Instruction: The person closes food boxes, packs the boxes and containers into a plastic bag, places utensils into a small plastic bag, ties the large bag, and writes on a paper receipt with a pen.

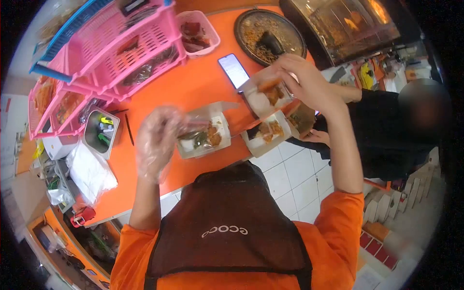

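Observation:
A clear plastic glove covers my left hand [160, 140], which is blurred beside an open white food box [223, 126] holding rice, greens and brown fried food. Something reddish, too smeared to name, shows at its fingertips. My bare right hand [302, 79] is closed at the rim of another open box [258, 102] with rice and orange-brown food, lifted above the table. Just below that one, a third open box [257, 150] with similar food sits near the table edge. A person's hand [319, 137] is close to its right side, by a further container [302, 121].
Pink stacked baskets [108, 43] stand at the back left, beside a pink tub [209, 24] of red packets. A phone [233, 71], a round tray [249, 29] and a metal container [112, 147] rest on the orange table [159, 87]. A person in black [372, 130] is at the right.

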{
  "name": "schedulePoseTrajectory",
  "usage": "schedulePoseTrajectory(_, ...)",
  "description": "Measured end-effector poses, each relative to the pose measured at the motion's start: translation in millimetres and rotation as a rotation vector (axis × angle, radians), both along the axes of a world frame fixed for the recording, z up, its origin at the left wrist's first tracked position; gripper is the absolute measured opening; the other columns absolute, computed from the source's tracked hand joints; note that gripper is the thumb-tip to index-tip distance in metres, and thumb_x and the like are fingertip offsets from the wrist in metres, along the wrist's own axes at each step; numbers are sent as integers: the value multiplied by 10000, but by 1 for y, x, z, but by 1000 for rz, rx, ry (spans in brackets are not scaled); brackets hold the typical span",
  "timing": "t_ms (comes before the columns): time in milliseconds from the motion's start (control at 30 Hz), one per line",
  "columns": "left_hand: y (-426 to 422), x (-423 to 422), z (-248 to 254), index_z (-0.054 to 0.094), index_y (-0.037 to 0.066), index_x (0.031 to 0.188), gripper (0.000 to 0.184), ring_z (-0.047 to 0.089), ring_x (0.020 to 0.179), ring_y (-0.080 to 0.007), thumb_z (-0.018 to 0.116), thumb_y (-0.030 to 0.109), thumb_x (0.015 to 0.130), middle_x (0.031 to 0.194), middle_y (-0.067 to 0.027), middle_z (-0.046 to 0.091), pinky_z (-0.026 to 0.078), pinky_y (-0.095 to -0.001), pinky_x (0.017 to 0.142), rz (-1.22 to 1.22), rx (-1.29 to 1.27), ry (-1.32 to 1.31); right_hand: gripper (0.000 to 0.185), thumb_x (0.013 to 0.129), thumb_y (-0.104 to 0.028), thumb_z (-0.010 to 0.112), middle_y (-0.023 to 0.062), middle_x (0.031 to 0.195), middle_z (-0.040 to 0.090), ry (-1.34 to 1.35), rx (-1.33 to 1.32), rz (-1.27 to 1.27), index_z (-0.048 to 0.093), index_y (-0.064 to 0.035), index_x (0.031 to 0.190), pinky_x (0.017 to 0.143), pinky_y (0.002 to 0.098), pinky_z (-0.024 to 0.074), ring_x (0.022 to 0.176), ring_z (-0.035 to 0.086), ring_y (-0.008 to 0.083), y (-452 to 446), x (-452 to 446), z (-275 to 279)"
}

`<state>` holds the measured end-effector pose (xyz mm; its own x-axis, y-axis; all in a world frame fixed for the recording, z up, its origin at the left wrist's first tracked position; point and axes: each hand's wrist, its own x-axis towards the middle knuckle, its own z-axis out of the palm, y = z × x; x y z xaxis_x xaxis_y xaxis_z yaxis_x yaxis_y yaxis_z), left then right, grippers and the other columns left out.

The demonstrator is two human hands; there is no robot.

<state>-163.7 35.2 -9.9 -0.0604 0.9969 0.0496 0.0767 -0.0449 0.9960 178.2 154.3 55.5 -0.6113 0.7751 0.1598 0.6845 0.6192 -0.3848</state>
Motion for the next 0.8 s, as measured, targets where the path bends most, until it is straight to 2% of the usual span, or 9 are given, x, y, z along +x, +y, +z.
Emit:
schedulePoseTrajectory(33,11,15,-2,637,10,1017,53,699,887,-209,596,36,997,960,-93,672,555,-346,790,-58,13,65,169,985,-85,573,156,1050,696,41,105,-26,652,15,1095,864,362,528,969,691,277,-2,5,-10)
schedulePoseTrajectory(133,43,61,-3,654,27,1053,103,705,896,-250,616,92,982,966,-126,705,554,-372,810,-217,53,307,200,988,-82,584,147,1101,707,399,-41,-296,666,12,1144,888,368,529,988,692,270,-36,12,3)
schedulePoseTrajectory(200,64,94,2,660,39,1098,179,694,916,-266,660,153,960,948,-136,705,550,-391,829,-318,82,535,199,992,-69,591,134,1119,709,453,-20,-377,670,19,1152,904,346,530,995,687,214,-64,27,16)
schedulePoseTrajectory(300,93,133,-9,682,76,1112,223,691,956,-328,688,195,924,986,-163,711,551,-420,858,-428,61,618,191,997,-40,583,122,1113,698,490,-41,-532,669,33,1152,911,319,521,1006,671,180,-112,49,32)
schedulePoseTrajectory(400,97,139,-10,688,95,1114,208,690,967,-352,680,186,927,1041,-146,720,551,-433,879,-386,328,881,202,1021,-19,555,112,1121,688,551,-45,-705,653,61,1178,909,273,498,1021,653,153,-157,76,39)
schedulePoseTrajectory(500,79,127,-16,690,70,1098,197,695,998,-339,668,143,916,1095,-133,724,546,-422,881,-149,490,787,200,1032,-29,543,111,1099,688,626,14,-833,653,52,1179,902,273,502,998,651,145,-197,109,30)
schedulePoseTrajectory(567,55,107,-6,700,78,1105,226,698,1013,-325,705,85,879,1111,-136,722,550,-415,888,-136,445,653,193,1038,-43,544,104,1073,692,702,0,-924,655,41,1171,888,270,505,969,648,134,-223,129,18)
schedulePoseTrajectory(700,20,79,-21,688,38,1073,174,702,941,-272,694,20,900,1054,-124,728,547,-368,843,-32,382,621,167,1040,-68,554,73,977,703,739,-117,-972,666,14,1132,846,256,502,889,644,122,-238,141,-28)
schedulePoseTrajectory(800,-3,73,-29,673,21,1062,140,677,915,-224,670,-3,925,1042,-116,719,533,-344,835,35,276,524,173,1029,-77,575,64,967,702,729,-336,-955,665,18,1143,820,260,508,878,644,121,-232,143,-63)
